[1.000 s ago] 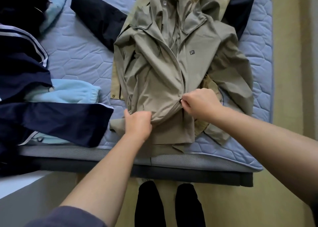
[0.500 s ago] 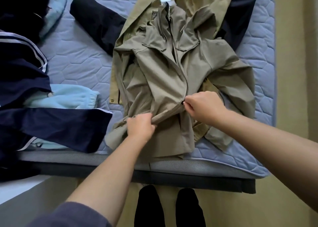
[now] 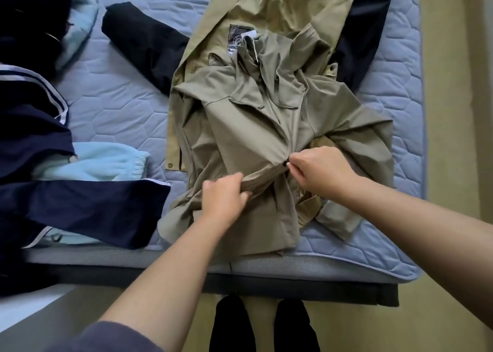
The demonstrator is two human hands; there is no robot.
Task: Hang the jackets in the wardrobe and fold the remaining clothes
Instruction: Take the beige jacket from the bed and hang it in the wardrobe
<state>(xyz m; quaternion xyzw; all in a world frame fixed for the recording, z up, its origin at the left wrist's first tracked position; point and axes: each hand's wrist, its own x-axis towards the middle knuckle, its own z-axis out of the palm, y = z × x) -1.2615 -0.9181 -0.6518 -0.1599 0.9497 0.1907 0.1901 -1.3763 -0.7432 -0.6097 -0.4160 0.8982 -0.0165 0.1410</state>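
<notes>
**Both hands at the zip of a khaki jacket on the bed**

Head view: the khaki jacket [image 3: 253, 127] lies rumpled, front up, in the middle of a pale blue quilted mattress [image 3: 120, 106], its hem toward the near edge at 6 o'clock. The left hand [image 3: 224, 199] has its fingers curled round a bunched ridge of the jacket's lower front, gripping the cloth. Just beside it, toward 3 o'clock, the right hand [image 3: 317, 170] pinches the small dark zip pull [image 3: 286, 163] between thumb and forefinger, the other fingers tucked in. The fabric between the two hands is drawn taut.

Under the khaki jacket, running up to 12 o'clock, lies a tan garment [image 3: 280, 5] spread open, with a brass snap [image 3: 170, 163] at its left edge. On its inner face sits a dark rectangular label [image 3: 238, 38] with pale print and a round emblem; the writing is too small to read. A white tag [image 3: 250, 34] at the khaki jacket's collar touches that label; no text can be made out on it.

At 11 o'clock a dark navy sleeve [image 3: 144, 45] lies across the mattress. At 9 o'clock a navy jacket with white stripes [image 3: 34, 127] is heaped over a light blue fleece [image 3: 106, 162], whose gathered cuff pokes out toward the middle. At 1 o'clock another dark garment [image 3: 373, 31] shows from beneath the tan one.

At 6 o'clock, below the mattress edge, stand two feet in black socks [image 3: 229, 322].
</notes>
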